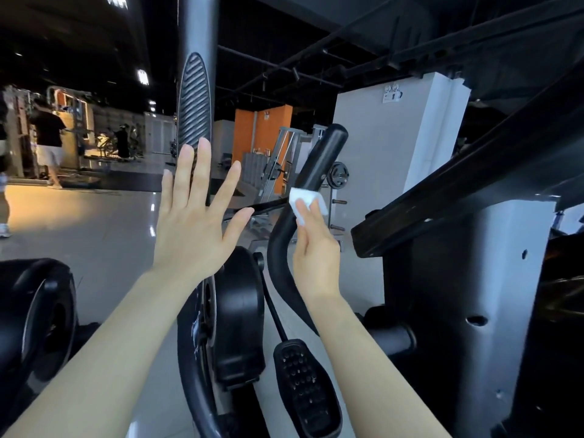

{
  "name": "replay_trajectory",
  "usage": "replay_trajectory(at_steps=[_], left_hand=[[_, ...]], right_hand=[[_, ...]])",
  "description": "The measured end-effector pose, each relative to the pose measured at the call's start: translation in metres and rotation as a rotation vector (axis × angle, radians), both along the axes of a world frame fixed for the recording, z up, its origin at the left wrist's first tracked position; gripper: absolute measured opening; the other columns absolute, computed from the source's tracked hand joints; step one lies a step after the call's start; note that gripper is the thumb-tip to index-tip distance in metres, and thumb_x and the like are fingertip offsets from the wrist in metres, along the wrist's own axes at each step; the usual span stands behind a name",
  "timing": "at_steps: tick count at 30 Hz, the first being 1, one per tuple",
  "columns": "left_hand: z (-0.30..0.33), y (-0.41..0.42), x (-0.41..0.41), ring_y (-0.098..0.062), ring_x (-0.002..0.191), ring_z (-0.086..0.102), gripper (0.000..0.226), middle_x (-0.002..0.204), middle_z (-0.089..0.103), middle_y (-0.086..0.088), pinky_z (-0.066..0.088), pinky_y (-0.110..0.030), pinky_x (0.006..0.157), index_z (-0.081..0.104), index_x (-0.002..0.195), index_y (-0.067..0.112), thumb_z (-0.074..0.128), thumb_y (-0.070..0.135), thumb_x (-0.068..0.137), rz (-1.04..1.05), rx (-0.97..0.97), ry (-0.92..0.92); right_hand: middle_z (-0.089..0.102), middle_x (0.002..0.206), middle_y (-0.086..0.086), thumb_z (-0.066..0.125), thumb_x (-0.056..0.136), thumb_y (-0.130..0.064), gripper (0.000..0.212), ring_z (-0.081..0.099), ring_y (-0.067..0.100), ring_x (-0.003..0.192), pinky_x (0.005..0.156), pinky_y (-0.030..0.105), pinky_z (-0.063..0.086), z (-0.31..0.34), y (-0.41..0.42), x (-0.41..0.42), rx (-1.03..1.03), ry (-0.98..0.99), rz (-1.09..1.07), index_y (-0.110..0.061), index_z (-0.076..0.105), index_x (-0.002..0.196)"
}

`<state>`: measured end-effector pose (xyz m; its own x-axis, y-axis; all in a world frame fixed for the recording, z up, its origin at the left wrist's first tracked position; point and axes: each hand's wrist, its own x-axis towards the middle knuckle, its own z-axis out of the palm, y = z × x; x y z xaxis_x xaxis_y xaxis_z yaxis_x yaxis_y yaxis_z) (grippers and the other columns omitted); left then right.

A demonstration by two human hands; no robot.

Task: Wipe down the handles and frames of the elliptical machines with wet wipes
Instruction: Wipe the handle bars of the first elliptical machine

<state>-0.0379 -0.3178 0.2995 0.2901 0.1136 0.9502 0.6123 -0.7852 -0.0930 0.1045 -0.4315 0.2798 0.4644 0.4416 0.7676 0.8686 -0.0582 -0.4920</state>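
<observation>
Dim gym, glossy grey floor (104,235), orange wall (249,134), white pillar (395,147)

Head camera, looking forward-down, close over hands (246,229).

Glossy pale floor (104,235) bearing gym machines

An elliptical's black flywheel housing (238,317) stands at about 6 o'clock, a second black wheel housing (41,314) at 8 o'clock, and a weight rack (338,197) farther off toward 1 o'clock.
</observation>
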Motion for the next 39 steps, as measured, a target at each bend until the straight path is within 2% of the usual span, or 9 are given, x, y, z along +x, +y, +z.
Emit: replay_trajectory(at_steps=[11,15,20,23,26,29,32,34,39], left_hand=[[-0.002,0.002,0.002,-0.04,0.149,0.005,0.056,0.161,0.008,-0.024,0.008,-0.055,0.119,0.026,0.155,0.019,0.026,0.045,0.106,0.004,0.022,-0.015],[-0.002,0.001,-0.001,-0.04,0.149,0.005,0.056,0.162,0.008,-0.023,0.005,-0.053,0.119,0.026,0.155,0.02,0.025,0.046,0.105,0.011,0.014,-0.002],[-0.009,0.002,-0.006,-0.041,0.149,0.005,0.055,0.162,0.009,-0.02,0.003,-0.051,0.119,0.027,0.155,0.02,0.026,0.044,0.106,0.016,0.03,0.025],[-0.014,0.001,-0.006,-0.043,0.148,0.004,0.054,0.162,0.009,-0.02,0.004,-0.051,0.119,0.027,0.155,0.02,0.026,0.043,0.106,0.012,0.031,0.04],[-0.015,0.0,-0.006,-0.043,0.148,0.002,0.054,0.162,0.008,-0.02,0.006,-0.052,0.119,0.028,0.155,0.019,0.027,0.043,0.106,0.003,0.019,0.045],[-0.014,0.0,-0.006,-0.044,0.148,0.003,0.055,0.162,0.008,-0.021,0.01,-0.055,0.118,0.029,0.154,0.019,0.028,0.043,0.105,0.003,0.019,0.054],[-0.014,0.001,-0.008,-0.043,0.148,0.002,0.056,0.162,0.007,-0.02,0.013,-0.057,0.117,0.029,0.154,0.019,0.027,0.044,0.105,-0.002,0.008,0.063],[-0.013,0.001,-0.008,-0.043,0.148,0.002,0.056,0.162,0.008,-0.02,0.013,-0.058,0.117,0.029,0.154,0.019,0.027,0.045,0.104,-0.006,0.015,0.065],[-0.014,0.003,-0.008,-0.044,0.148,0.002,0.056,0.162,0.008,-0.021,0.009,-0.057,0.118,0.027,0.155,0.02,0.027,0.045,0.105,-0.013,0.021,0.06]], right_hand=[[0.049,0.134,0.013,0.07,0.053,0.008,0.076,0.072,0.022,0.092,0.058,0.018,0.05,-0.036,0.006,-0.029,-0.198,-0.247,-0.183,-0.007,0.048,0.124],[0.003,0.164,0.013,0.045,0.092,0.006,0.068,0.029,0.021,0.144,0.094,0.027,0.044,-0.033,-0.011,-0.038,-0.691,-0.228,-0.16,-0.008,0.018,0.153],[0.057,0.129,0.011,0.04,0.09,0.008,0.053,0.06,0.032,0.109,0.071,0.032,0.039,-0.011,-0.05,-0.023,-0.945,-0.465,-0.104,-0.012,0.044,0.139],[0.065,0.12,0.0,0.037,0.094,0.002,0.055,0.062,0.027,0.102,0.075,0.026,0.038,0.003,-0.071,-0.005,-0.831,-0.416,0.009,-0.031,0.054,0.134],[0.065,0.09,-0.009,0.041,0.095,0.006,0.05,0.057,0.014,0.071,0.071,0.022,0.04,0.014,-0.069,0.003,-0.285,-0.312,-0.092,-0.025,0.058,0.13],[0.062,0.114,-0.006,0.035,0.093,0.011,0.048,0.051,0.007,0.091,0.08,0.009,0.035,0.034,-0.045,0.002,0.213,-0.3,-0.11,-0.017,0.062,0.121],[0.044,0.096,-0.006,0.003,0.077,0.008,0.052,0.037,0.012,0.085,0.063,0.012,0.03,0.04,-0.01,0.004,-0.037,-0.5,-0.236,-0.026,0.04,0.093],[0.055,0.096,-0.002,0.023,0.072,0.015,0.05,0.055,0.017,0.088,0.06,0.024,0.048,0.022,0.005,0.014,-0.183,-0.639,-0.173,-0.022,0.05,0.092],[0.06,0.133,0.008,0.035,0.089,-0.006,0.043,0.05,0.023,0.131,0.094,0.044,0.054,0.002,-0.006,0.029,-0.456,-0.641,0.061,-0.008,0.068,0.117]])
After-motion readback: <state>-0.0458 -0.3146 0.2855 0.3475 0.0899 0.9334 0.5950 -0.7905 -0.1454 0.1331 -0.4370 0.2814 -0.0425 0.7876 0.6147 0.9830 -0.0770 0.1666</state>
